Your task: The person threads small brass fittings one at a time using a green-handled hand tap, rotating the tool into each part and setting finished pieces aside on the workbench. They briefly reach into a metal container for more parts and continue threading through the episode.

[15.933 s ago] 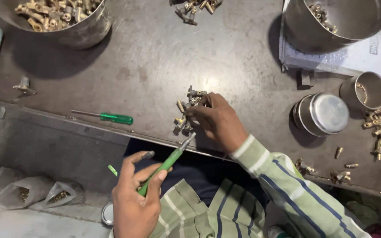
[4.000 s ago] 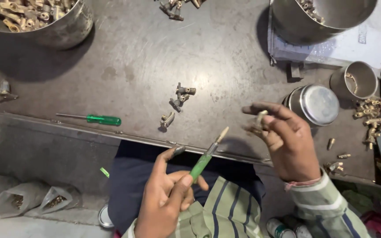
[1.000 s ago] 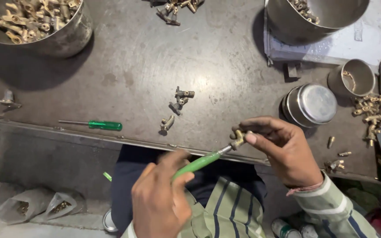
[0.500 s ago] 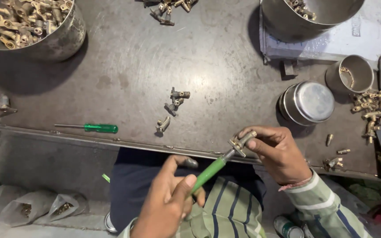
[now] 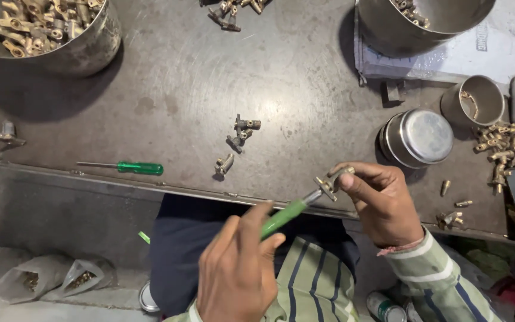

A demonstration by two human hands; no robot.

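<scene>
My left hand (image 5: 239, 268) grips a green-handled screwdriver (image 5: 285, 216) near the table's front edge, its metal tip set against a small brass fitting (image 5: 332, 182). My right hand (image 5: 382, 203) pinches that fitting between thumb and fingers, just above the edge of the dark metal table (image 5: 210, 71). A few more brass fittings (image 5: 239, 134) lie loose on the table a little to the left of the hands.
A second green screwdriver (image 5: 131, 167) lies at the left. Metal bowls of brass parts stand at the back left (image 5: 61, 42) and back right (image 5: 418, 24). A lidded steel tin (image 5: 417, 137), a small cup (image 5: 473, 100) and a pile of fittings (image 5: 505, 146) sit at right. Plastic bags (image 5: 43, 277) lie below.
Since four seconds ago, my right hand brought a fitting toward me and the screwdriver tip met it. Over the last second both hands stayed together, shifting slightly.
</scene>
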